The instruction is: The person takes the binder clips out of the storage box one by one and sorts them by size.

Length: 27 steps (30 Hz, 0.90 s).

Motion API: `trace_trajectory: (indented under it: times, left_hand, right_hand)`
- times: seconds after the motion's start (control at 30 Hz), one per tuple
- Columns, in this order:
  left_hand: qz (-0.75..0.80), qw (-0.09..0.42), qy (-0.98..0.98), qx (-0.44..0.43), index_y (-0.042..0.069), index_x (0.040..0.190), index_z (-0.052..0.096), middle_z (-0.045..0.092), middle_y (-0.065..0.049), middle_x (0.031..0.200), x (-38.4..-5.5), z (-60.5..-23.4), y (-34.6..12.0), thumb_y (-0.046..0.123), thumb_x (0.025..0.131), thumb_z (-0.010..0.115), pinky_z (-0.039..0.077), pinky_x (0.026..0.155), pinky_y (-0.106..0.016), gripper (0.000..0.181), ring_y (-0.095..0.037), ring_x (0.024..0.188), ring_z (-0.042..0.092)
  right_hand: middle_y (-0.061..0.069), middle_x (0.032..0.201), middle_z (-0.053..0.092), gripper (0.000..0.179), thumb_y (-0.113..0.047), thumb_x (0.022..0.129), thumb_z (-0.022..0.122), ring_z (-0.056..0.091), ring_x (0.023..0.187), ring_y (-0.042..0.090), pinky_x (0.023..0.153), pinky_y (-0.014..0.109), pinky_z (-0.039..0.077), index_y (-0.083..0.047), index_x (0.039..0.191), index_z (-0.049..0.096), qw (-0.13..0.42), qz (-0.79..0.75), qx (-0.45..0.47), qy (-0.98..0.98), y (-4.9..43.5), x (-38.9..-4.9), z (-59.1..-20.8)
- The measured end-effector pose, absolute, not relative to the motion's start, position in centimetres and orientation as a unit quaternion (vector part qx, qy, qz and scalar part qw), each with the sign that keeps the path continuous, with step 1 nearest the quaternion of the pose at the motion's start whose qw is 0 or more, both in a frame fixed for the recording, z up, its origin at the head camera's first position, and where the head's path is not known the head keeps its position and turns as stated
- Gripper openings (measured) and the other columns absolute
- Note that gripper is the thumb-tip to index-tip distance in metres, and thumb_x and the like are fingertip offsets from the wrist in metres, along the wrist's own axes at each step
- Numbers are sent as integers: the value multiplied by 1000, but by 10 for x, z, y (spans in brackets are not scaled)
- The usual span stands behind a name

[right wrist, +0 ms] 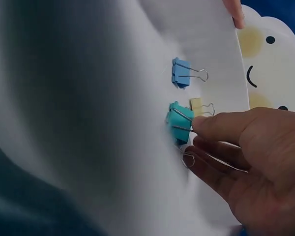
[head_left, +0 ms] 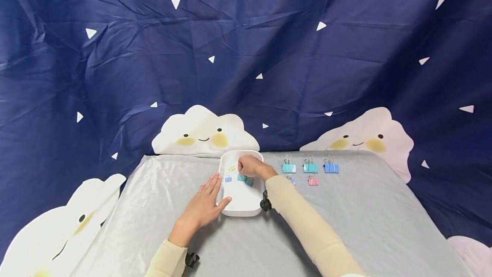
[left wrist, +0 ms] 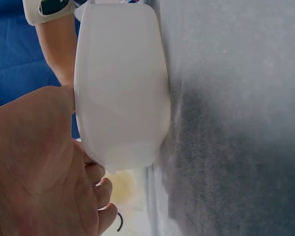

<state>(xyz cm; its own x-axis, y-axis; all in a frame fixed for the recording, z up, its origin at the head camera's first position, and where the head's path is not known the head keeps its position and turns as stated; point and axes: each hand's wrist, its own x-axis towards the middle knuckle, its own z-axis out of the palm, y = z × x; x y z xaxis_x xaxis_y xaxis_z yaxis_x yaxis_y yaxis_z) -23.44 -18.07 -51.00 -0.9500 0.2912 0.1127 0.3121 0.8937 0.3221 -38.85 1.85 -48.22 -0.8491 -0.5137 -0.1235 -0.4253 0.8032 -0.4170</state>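
Note:
A white tray (head_left: 242, 202) stands on the cloth-covered table. Along its left rim rests my left hand (head_left: 203, 204), fingers straight and thumb over the near part; the left wrist view shows the palm against the tray's side (left wrist: 123, 88). My right hand (head_left: 250, 166) reaches into the tray. Its thumb and fingers pinch the wire handle of a teal binder clip (right wrist: 182, 120). Another clip's wire handle shows beneath those fingers, its body mostly hidden. Beside them lie a blue binder clip (right wrist: 182, 73) and a small yellow binder clip (right wrist: 196, 104).
Right of the tray, two teal binder clips (head_left: 310, 167) and a blue one (head_left: 331, 168) stand in a row. Nearer are a pink clip (head_left: 313, 181) and a small blue clip (head_left: 292, 180), partly behind the right sleeve. A navy curtain (head_left: 230, 84) hangs behind the table.

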Motion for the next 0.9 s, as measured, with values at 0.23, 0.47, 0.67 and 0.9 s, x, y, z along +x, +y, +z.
trace_trajectory:
  times: [0.23,0.47,0.67,0.9]
  left_hand:
    - [-169,27,-973,-155,-3,167,27,23,-18,177,-234,-510,-181,57,110,47,25,134,-55,85,-36,165,25]
    - [-169,29,-973,-155,-2,167,27,23,-17,177,-235,-511,-180,57,109,47,26,134,-55,85,-36,164,25]
    - [-170,32,-973,-154,-3,167,27,23,-18,177,-234,-510,-180,56,109,48,26,134,-56,85,-37,164,26]
    - [-168,36,-973,-153,-3,166,28,25,-18,176,-234,-511,-179,55,109,49,27,134,-56,85,-37,164,26]
  right_hand:
    - [-3,83,59,15,-11,104,67,54,75,11,71,23,46,-13,90,62,119,-185,-270,937,22,-387,-481]
    - [-1,85,59,15,-8,103,68,54,78,13,71,24,45,-13,91,61,110,-209,-267,934,26,-386,-480]
    - [1,94,67,12,-4,98,71,58,86,14,80,29,52,-12,91,66,102,-209,-266,936,27,-387,-481]
    - [2,102,77,11,-5,97,75,65,91,14,85,31,59,-13,90,74,79,-223,-279,931,30,-389,-482]
